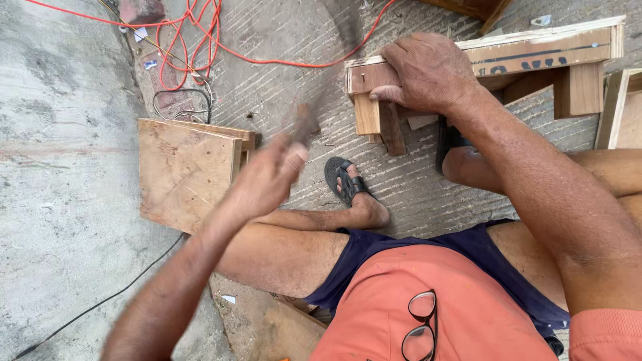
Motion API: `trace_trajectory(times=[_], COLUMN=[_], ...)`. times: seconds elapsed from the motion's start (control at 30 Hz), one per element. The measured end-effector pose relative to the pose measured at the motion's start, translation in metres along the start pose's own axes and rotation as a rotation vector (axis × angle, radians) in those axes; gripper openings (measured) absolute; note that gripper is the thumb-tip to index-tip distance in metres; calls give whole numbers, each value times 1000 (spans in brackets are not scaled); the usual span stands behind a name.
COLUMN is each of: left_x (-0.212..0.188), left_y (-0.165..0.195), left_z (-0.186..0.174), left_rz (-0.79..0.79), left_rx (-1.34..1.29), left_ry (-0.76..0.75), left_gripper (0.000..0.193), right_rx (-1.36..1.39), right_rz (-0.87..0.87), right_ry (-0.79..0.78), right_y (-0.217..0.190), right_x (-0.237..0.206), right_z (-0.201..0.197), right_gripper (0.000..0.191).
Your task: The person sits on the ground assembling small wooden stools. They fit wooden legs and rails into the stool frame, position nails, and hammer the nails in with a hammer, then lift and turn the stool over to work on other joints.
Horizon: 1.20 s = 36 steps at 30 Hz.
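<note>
My left hand [267, 177] is raised over the ground and shut on the wooden handle of a hammer [309, 117]. The hammer is motion-blurred, and its head smears upward toward the top of the view. My right hand [428, 73] presses down on the left end of a wooden assembly [535, 57], a long plywood piece with short wooden blocks nailed beneath it. The fingers wrap over its near-left corner. The hammer is left of that corner and apart from it.
A plywood board [184, 170] lies on the concrete at left. An orange cable [194, 33] loops at the top, and a black cable [100, 301] runs at lower left. My sandalled foot [351, 184] rests in the middle. Glasses [421, 324] hang on my shirt. Another wooden frame [622, 107] stands at right.
</note>
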<state>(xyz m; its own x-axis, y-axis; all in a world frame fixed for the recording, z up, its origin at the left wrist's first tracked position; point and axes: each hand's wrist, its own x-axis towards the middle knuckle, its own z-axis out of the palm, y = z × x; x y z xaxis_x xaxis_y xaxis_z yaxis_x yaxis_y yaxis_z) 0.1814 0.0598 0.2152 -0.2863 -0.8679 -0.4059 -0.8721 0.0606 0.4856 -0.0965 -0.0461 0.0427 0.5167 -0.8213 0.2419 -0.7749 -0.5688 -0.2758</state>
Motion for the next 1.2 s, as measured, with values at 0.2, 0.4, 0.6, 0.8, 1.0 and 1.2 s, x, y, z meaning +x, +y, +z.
trace_trajectory(times=[0.2, 0.4, 0.6, 0.8, 1.0, 1.2], left_x=[-58, -13, -46, -52, -19, -63], left_y=[8, 10, -4, 15, 12, -29], left_z=[-61, -8, -23, -44, 3, -22], left_rz=[51, 12, -233, 456, -258, 14], left_rx=[-428, -183, -520, -620, -315, -99], left_ry=[387, 451, 140, 741, 65, 508], left_gripper=[36, 36, 38, 44, 50, 28], right_rx=[-15, -4, -35, -19, -8, -19], right_rz=[20, -28, -13, -21, -36, -9], right_ry=[-99, 18, 33, -10, 50, 8], right_y=[0, 4, 6, 4, 4, 2], right_x=[2, 1, 2, -1, 2, 4], right_z=[-4, 0, 5, 7, 0, -1], right_gripper=[72, 72, 71, 74, 72, 72])
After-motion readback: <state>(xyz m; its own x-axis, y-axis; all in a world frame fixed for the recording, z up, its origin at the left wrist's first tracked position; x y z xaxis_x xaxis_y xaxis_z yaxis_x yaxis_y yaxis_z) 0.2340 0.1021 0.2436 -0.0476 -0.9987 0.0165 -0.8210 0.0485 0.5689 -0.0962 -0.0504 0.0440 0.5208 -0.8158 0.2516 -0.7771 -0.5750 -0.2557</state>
